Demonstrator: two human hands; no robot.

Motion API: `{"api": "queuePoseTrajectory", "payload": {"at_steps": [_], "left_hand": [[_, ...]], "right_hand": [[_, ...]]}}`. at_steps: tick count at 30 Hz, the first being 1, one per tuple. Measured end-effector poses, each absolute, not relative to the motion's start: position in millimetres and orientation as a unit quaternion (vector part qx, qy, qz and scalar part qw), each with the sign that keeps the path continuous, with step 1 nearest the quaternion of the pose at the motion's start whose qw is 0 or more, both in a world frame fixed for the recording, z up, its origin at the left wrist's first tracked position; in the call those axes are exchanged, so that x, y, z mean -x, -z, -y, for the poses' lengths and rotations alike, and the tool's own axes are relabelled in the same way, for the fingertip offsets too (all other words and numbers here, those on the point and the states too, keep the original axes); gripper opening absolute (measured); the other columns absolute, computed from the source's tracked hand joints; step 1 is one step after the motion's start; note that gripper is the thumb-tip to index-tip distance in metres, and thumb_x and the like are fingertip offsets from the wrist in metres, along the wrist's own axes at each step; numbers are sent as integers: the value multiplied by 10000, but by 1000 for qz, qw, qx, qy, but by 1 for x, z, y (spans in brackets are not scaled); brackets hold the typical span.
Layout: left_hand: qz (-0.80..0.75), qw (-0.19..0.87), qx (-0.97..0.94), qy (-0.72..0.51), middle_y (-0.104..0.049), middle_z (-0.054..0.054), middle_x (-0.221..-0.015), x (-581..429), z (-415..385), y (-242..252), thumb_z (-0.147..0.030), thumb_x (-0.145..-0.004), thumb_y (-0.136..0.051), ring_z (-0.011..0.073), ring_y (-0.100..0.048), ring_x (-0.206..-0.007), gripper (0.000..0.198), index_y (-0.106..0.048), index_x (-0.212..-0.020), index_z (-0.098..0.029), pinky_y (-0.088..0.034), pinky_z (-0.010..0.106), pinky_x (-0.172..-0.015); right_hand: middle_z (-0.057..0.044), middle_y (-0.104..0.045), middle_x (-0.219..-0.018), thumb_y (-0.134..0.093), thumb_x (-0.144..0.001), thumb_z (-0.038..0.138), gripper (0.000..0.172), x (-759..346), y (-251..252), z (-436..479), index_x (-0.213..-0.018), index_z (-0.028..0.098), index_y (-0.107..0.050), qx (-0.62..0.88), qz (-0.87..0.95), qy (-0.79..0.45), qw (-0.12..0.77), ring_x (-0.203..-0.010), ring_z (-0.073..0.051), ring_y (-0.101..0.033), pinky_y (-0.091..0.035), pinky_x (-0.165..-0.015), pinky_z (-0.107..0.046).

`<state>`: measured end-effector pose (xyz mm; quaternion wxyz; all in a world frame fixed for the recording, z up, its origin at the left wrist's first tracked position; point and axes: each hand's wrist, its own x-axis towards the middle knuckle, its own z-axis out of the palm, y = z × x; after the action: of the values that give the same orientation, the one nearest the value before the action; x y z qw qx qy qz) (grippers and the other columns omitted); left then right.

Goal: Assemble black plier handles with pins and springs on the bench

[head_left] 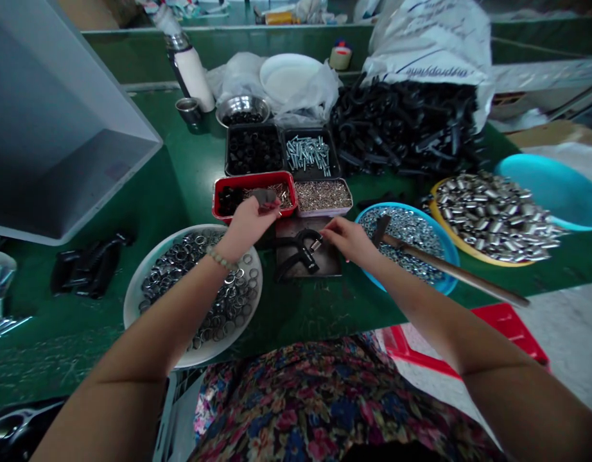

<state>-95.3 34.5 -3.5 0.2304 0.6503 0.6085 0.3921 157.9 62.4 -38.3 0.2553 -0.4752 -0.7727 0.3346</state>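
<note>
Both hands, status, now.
Left hand: over the red tray, fingers bent; holding can't be told.
Right hand: fingertips by the black part; grip unclear.

Dimly and coolly lit, with a pale sheen across the green table [192, 168] and small glints on the metal rings [228, 309]. Soft and short on detail around the black curved piece [305, 256]. Darker toward the corners, with arms [527, 398] stretched by wide-angle distortion.

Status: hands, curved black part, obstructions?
Left hand over red rectangular tray. Right hand beside curved black part on flat grey plate; contact unclear. Wooden-handled hammer across round blue basin, near right forearm.
</note>
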Motion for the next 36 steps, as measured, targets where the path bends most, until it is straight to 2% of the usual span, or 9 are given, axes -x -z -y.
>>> {"api": "queuePoseTrajectory", "payload": {"at_steps": [4, 11, 14, 17, 20, 24, 30, 33, 36], "left_hand": [[-597, 296, -641, -382, -701, 29, -864, 65, 0, 26, -224, -820, -638, 159, -650, -810, 109, -653, -904, -155, -519, 298, -809], [-638, 129, -727, -219, -683, 77, -874, 51, 6, 42, -306, -896, -556, 201, -623, -860, 197, -674, -850, -156, -488, 313, -810], [-632, 70, -751, -180, -665, 82, -846, 50, 5, 41, -301, -905, -542, 199, -609, -843, 208, -668, -841, -148, -484, 308, -794], [-599, 38, -786, -149, -658, 82, -848, 48, 4, 35, -236, -902, -534, 197, -596, -849, 175, -667, -835, -144, -480, 313, -811], [-534, 3, -839, -104, -655, 98, -861, 46, 3, 30, -183, -901, -509, 214, -580, -878, 192, -670, -807, -134, -473, 350, -836], [-496, -18, -860, -119, -655, 117, -988, 50, 8, 35, -237, -924, -479, 244, -550, -1005, 249, -694, -858, -130, -469, 388, -872], [-537, 37, -822, -189, -543, 102, -1286, 63, 28, 47, -319, -859, -608, 254, -483, -1198, 377, -617, -1216, -195, -349, 462, -1087], [-542, 51, -819, -181, -526, 99, -1304, 65, 33, 47, -302, -858, -605, 258, -472, -1227, 419, -580, -1271, -233, -305, 499, -1113], [-543, 56, -817, -188, -523, 102, -1304, 64, 33, 47, -296, -863, -594, 258, -470, -1233, 425, -570, -1283, -237, -299, 497, -1114]], "right_hand": [[-25, -628, -724, -589, -854, 299, 133, -159, 52, -65, -793, 181, -575, 467, 800, -283, 250, -658, -154, -574, -417, -600, -277], [-111, -644, -801, -457, -947, 287, 248, -153, 50, -59, -835, 141, -624, 352, 926, -19, 136, -779, -222, -598, -414, -680, -330], [-122, -657, -909, -416, -966, 327, 293, -168, 45, -55, -982, 136, -637, 334, 934, 22, 126, -858, -235, -596, -424, -727, -340], [-146, -652, -1041, -425, -957, 365, 343, -210, 38, -54, -1135, 126, -594, 413, 901, 64, 118, -976, -271, -578, -430, -808, -376], [-167, -655, -1027, -439, -936, 401, 366, -260, 34, -55, -1101, 116, -600, 534, 838, 103, 38, -974, -323, -574, -440, -777, -423], [-168, -655, -1034, -416, -935, 370, 350, -290, 33, -50, -1116, 127, -592, 555, 827, 79, -45, -962, -330, -598, -461, -730, -417], [-151, -673, -1073, -305, -969, 330, 385, -233, 8, -16, -1265, 157, -480, 546, 833, -43, 81, -796, -261, -669, -476, -623, -340], [-119, -698, -1040, -320, -969, 315, 342, -199, -9, -6, -1229, 185, -500, 492, 856, -120, 106, -792, -246, -683, -483, -637, -323], [-133, -692, -1069, -320, -968, 306, 339, -183, -16, -8, -1231, 181, -494, 503, 850, -113, 110, -815, -259, -685, -481, -640, -333]]}}
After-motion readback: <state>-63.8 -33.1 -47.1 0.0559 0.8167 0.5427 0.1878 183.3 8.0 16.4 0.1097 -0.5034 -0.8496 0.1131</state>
